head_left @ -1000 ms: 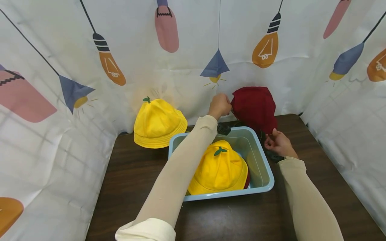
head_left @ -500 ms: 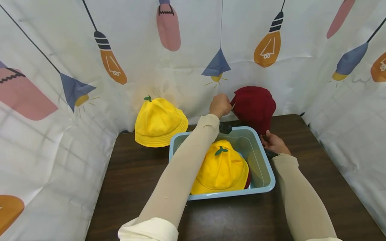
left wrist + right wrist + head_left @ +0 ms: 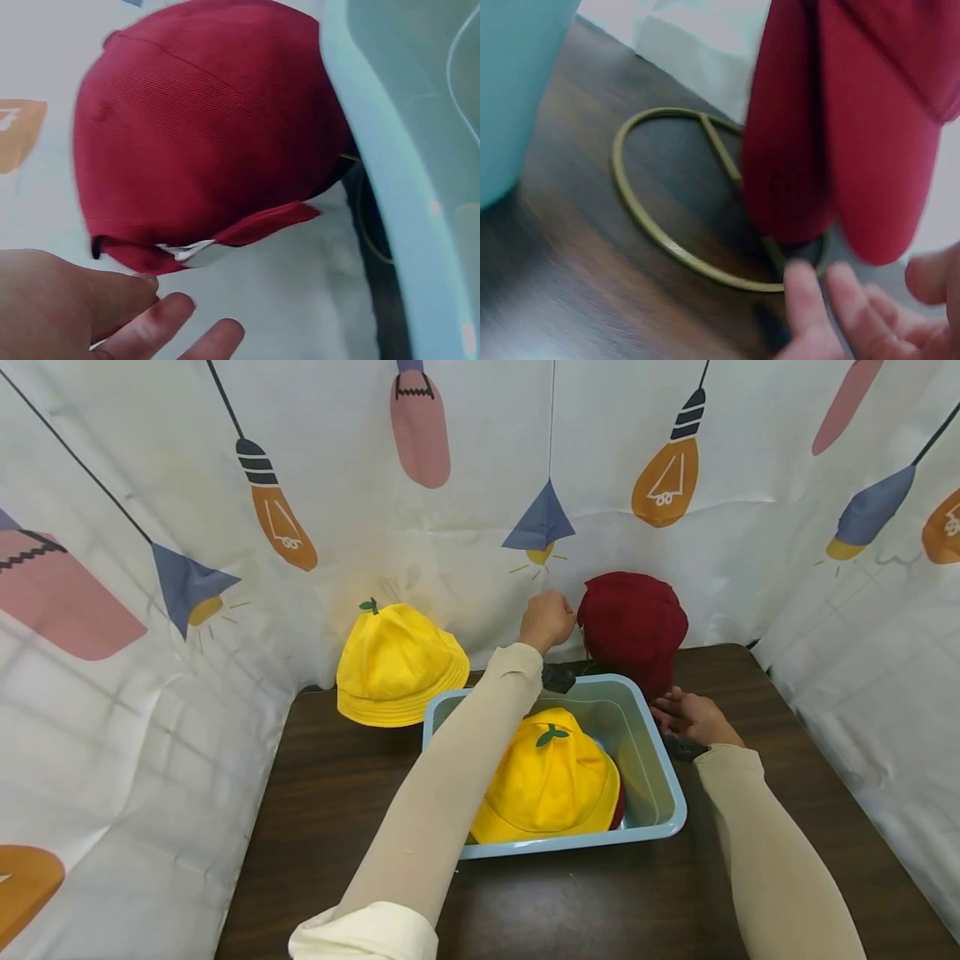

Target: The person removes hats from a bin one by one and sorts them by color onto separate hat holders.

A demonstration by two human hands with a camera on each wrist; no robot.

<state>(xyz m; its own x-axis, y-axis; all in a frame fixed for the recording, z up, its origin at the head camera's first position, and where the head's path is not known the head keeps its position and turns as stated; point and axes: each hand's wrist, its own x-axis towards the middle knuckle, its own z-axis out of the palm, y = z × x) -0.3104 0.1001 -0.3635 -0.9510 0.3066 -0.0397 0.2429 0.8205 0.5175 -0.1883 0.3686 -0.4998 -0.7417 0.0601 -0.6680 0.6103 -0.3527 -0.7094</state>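
A dark red cap [image 3: 633,631] sits tilted at the back of the table, behind the blue bin's right corner. Its back strap with a white fastener [image 3: 191,250] faces my left hand [image 3: 547,621]. The fingertips of that hand are right at the strap's end, loosely spread in the left wrist view. My right hand [image 3: 697,720] is low by the curved brim [image 3: 877,187], with fingers [image 3: 806,300] extended just below it and the thumb beside it. On the table under the brim lies the round brass-coloured wire base [image 3: 679,257] of a stand.
A light blue bin [image 3: 660,777] stands in front, holding a yellow hat [image 3: 551,777] with a green sprout and a dark red edge beside it. Another yellow hat [image 3: 397,668] is at the back left. A printed curtain [image 3: 465,552] hangs behind the table [image 3: 330,810].
The cap's edge by my left hand, earlier drawn out toward the fingers, now sits rounder, with its strap loose. My right hand moved in to the brim, then slightly back right.
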